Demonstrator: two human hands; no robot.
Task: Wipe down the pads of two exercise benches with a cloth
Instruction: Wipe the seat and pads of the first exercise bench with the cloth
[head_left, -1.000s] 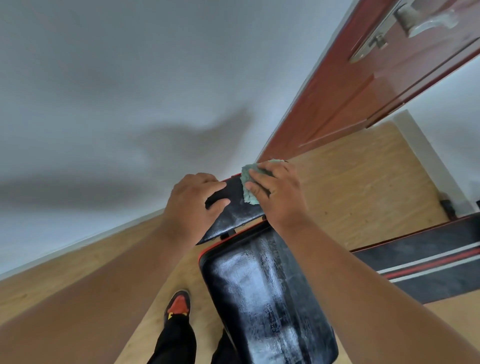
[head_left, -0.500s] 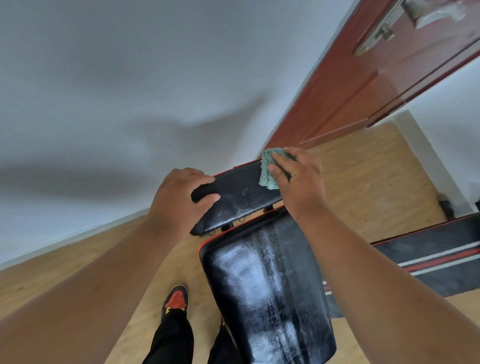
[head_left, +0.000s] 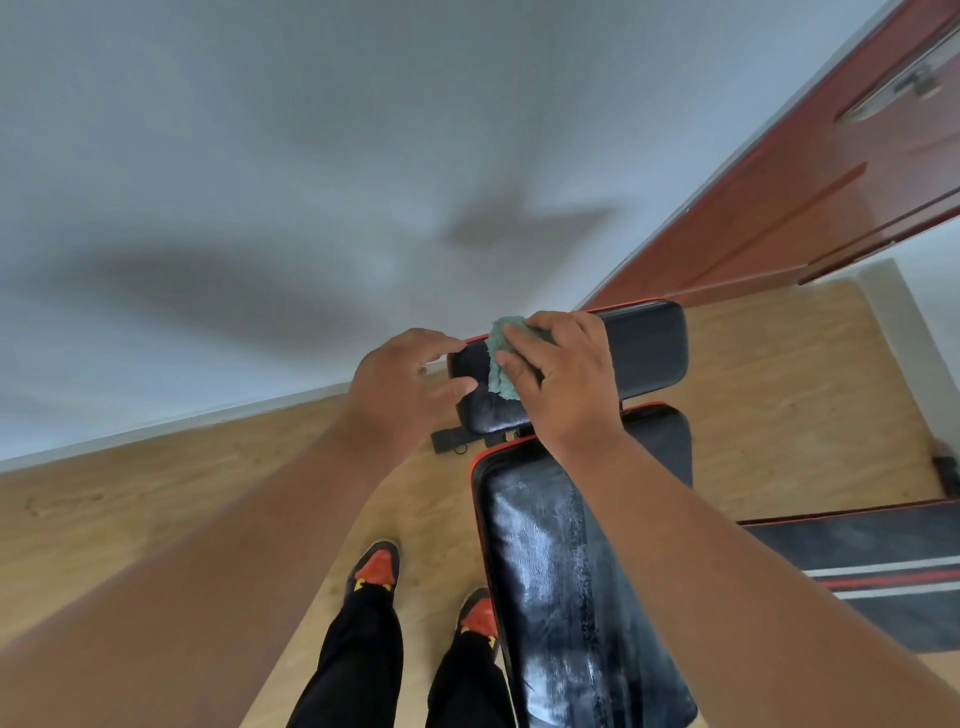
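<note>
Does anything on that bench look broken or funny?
The long black vinyl bench pad shows whitish scuffed, worn-looking patches along its surface, though some could be glare. Otherwise nothing stands out: the right hand presses the green cloth onto the small pad.

Under my right hand (head_left: 563, 374) the teal cloth (head_left: 500, 358) looks soft and nubbly against the small pad's (head_left: 644, 353) black leatherette. Nearer me than that pad, the long pad (head_left: 566, 597) shines glossy and streaked. Beneath it, the floor (head_left: 156, 499) is matt wood-grain.
</note>
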